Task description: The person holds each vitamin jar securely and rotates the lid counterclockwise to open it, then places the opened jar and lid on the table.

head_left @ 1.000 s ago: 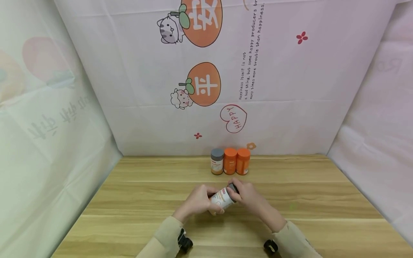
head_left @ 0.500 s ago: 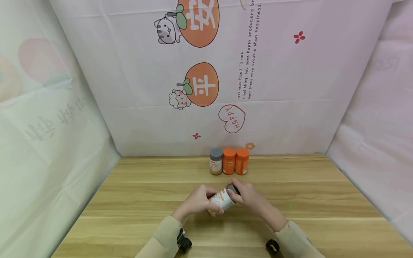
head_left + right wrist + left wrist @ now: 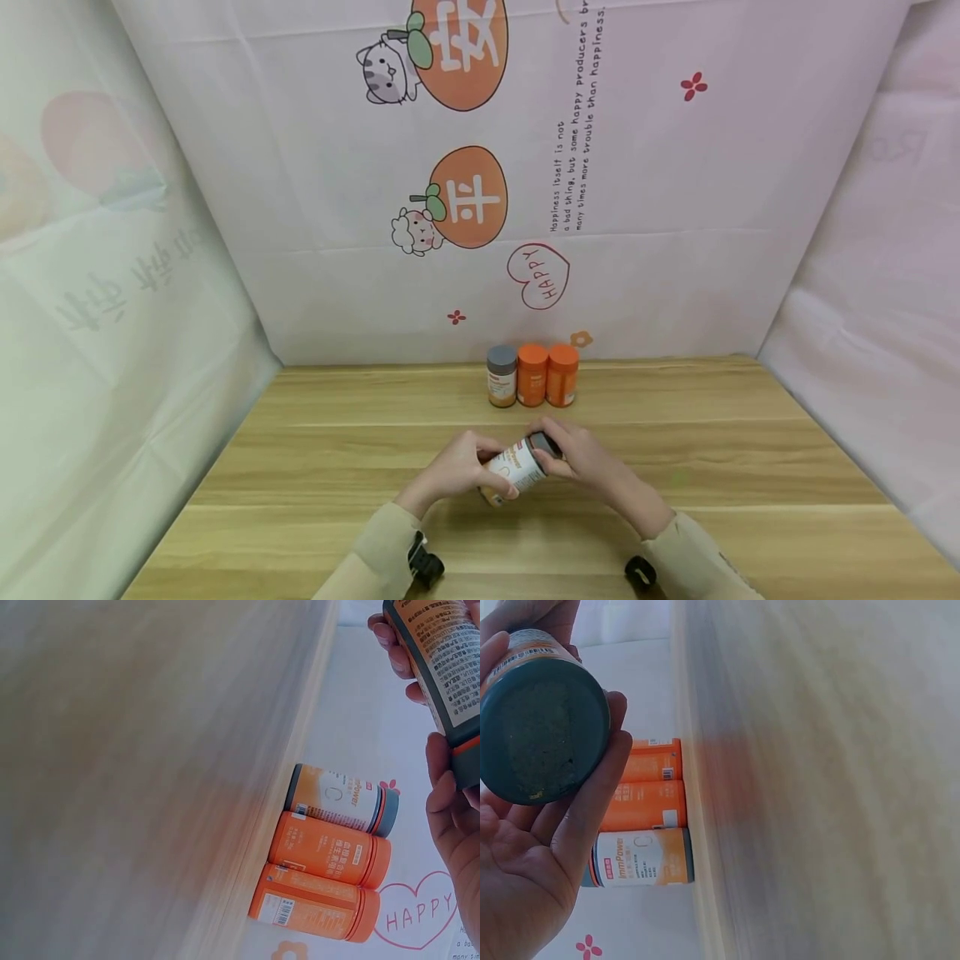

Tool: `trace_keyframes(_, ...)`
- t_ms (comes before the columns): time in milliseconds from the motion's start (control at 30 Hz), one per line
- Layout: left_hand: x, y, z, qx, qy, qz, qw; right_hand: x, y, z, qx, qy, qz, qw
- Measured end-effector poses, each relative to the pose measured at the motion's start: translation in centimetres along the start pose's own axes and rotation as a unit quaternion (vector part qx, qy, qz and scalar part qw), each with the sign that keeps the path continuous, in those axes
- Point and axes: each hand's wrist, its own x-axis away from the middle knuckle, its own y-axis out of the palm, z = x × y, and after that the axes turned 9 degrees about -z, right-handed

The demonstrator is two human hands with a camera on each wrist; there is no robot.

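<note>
A supplement bottle (image 3: 517, 468) with a white and orange label is held tilted above the table, its dark grey cap (image 3: 546, 446) pointing up and to the right. My left hand (image 3: 456, 471) grips the lower body, thumb in front. Fingers and thumb of my right hand (image 3: 588, 461) grip the cap. The left wrist view shows the round dark base of the bottle (image 3: 544, 735) in the left palm. In the right wrist view, an orange line runs along the edge of the cap (image 3: 466, 761); whether it is loose, I cannot tell.
Against the back wall stand a similar grey-capped bottle (image 3: 502, 379) and two orange bottles (image 3: 532, 377), side by side. The wooden table (image 3: 315, 467) meets a printed white cloth (image 3: 360, 308) at the back, with more cloth on both sides.
The bottle has tipped slightly lower at its cap end. My right hand has shifted a little right and down with the cap, while the left hand has hardly moved.
</note>
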Motion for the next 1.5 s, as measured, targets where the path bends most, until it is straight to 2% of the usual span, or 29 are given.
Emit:
trace_keyframes(167, 0.1, 0.0, 0.1, -0.007, -0.002, 0.002, 1.0, 0.0, 0.0, 0.1, 0.005, -0.017, 0.002, 1.0)
trace_keyframes(300, 0.2, 0.0, 0.0, -0.015, -0.003, 0.004, 0.9999, 0.1, 0.0, 0.1, -0.011, -0.012, -0.002, 1.0)
trace_keyframes(500, 0.0, 0.1, -0.3, -0.045, -0.001, 0.008, 0.999, 0.2, -0.1, -0.3, -0.05, 0.049, -0.016, 0.997)
trace_keyframes(700, 0.0, 0.1, -0.2, -0.063, -0.003, 0.011, 0.998, 0.1, -0.1, -0.9, -0.061, 0.113, -0.026, 0.991)
trace_keyframes(1033, 0.2, 0.3, 0.0, -0.074, -0.019, 0.025, 0.9967, -0.3, 0.3, -1.5, -0.11, 0.184, -0.016, 0.977)
trace_keyframes(1167, 0.2, 0.3, 0.1, -0.093, -0.026, 0.034, 0.9947, -0.5, 0.2, -1.7, -0.131, 0.226, -0.034, 0.965)
trace_keyframes(1367, 0.2, 0.2, 0.1, -0.107, -0.028, 0.043, 0.9929, -0.7, 0.0, -2.2, -0.177, 0.291, -0.05, 0.939)
trace_keyframes(1500, 0.2, 0.1, 0.1, -0.115, -0.025, 0.048, 0.9919, -0.8, -0.1, -2.2, -0.213, 0.315, -0.055, 0.923)
